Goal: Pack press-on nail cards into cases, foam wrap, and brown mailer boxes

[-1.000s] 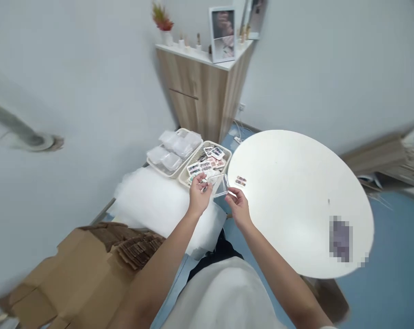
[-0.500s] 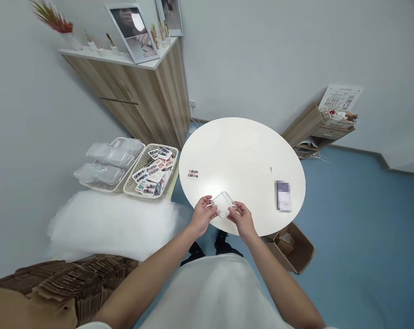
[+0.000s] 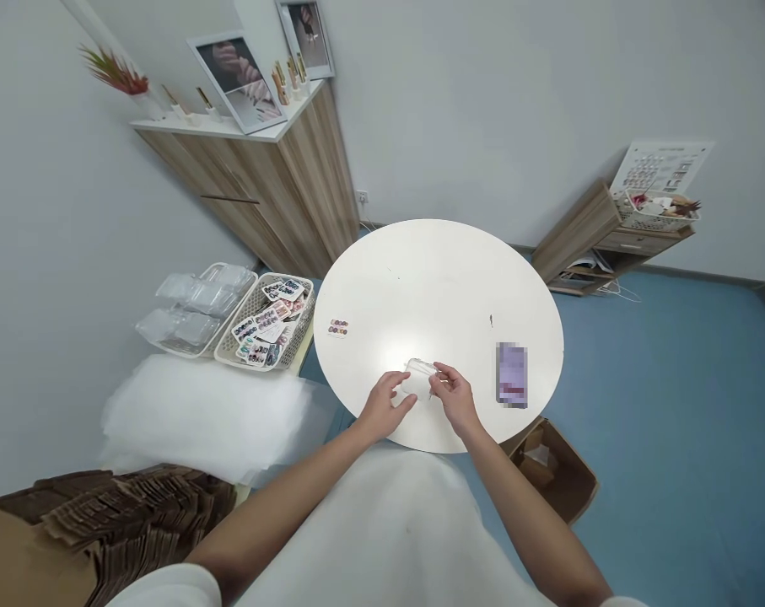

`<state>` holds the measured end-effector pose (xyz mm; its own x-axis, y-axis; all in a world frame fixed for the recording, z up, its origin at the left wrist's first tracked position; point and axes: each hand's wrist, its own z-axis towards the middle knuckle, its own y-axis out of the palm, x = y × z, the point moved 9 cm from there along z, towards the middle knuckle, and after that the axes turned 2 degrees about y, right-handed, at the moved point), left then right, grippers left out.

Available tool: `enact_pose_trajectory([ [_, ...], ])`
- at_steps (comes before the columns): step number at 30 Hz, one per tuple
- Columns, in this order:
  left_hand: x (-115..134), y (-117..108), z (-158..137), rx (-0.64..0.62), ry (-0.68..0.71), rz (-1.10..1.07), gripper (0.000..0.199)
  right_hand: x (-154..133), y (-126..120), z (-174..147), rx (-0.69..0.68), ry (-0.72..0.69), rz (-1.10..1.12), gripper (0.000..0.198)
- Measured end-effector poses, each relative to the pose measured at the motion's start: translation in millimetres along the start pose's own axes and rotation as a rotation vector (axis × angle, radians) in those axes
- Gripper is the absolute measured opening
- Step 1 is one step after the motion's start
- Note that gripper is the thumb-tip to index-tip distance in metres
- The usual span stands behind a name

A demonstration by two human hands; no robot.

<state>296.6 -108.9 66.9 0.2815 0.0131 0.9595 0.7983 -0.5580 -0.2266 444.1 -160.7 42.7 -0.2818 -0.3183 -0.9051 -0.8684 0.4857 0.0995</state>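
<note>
A clear plastic case (image 3: pixel 418 381) is over the near part of the round white table. Its right edge is pinched between the thumb and fingers of my right hand (image 3: pixel 456 400). My left hand (image 3: pixel 382 408) is at the case's left side with thumb and fingers apart; whether a fingertip touches the case I cannot tell. A small card of coloured false nails (image 3: pixel 338 328) lies on the table to the left. The case is transparent, so its contents, if any, are hard to make out.
The white table (image 3: pixel 420 253) bears a blurred purple phone-like object (image 3: pixel 512 375) at right. Beside it at left stand a basket of nail cards (image 3: pixel 265 364) and a basket of clear packages (image 3: pixel 196 303). An open cardboard box (image 3: pixel 565 464) stands on the floor at right.
My left hand has loosened from the clear case, its fingers now apart. My right hand still grips the case, which is now tilted differently. The view has shifted slightly.
</note>
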Motion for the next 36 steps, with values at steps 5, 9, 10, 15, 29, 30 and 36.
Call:
enact_pose_trajectory([
  [5, -3.1, 25.9, 8.0, -0.067, -0.058, -0.158, 0.041, -6.2, 5.8, 2.9, 0.046, -0.024, -0.033, 0.041],
  [9, -6.9, 27.3, 17.2, -0.142, -0.103, -0.280, 0.043, -11.6, 18.7, 4.4, 0.009, -0.053, -0.031, 0.043],
  [10, -10.4, 24.9, 19.8, -0.147, -0.142, -0.319, 0.043, -12.7, 22.5, 4.6, -0.013, -0.062, -0.034, 0.044],
  [15, -28.9, 13.4, 29.9, -0.166, -0.336, -0.532, 0.042, -17.8, 5.9, 2.1, 0.207, -0.157, -0.098, 0.049],
  [29, -27.5, -4.9, 35.8, -0.379, -0.187, -0.287, 0.068, 2.8, 4.9, -5.3, 0.175, 0.028, 0.151, 0.041],
  [30, -20.9, -8.7, 37.4, -0.388, -0.119, -0.218, 0.081, 2.5, 5.4, -5.3, 0.167, 0.031, 0.158, 0.041],
  [36, 8.5, -18.1, 49.4, -0.389, 0.119, 0.057, 0.091, 1.3, 11.4, -5.0, 0.099, 0.042, 0.139, 0.041],
])
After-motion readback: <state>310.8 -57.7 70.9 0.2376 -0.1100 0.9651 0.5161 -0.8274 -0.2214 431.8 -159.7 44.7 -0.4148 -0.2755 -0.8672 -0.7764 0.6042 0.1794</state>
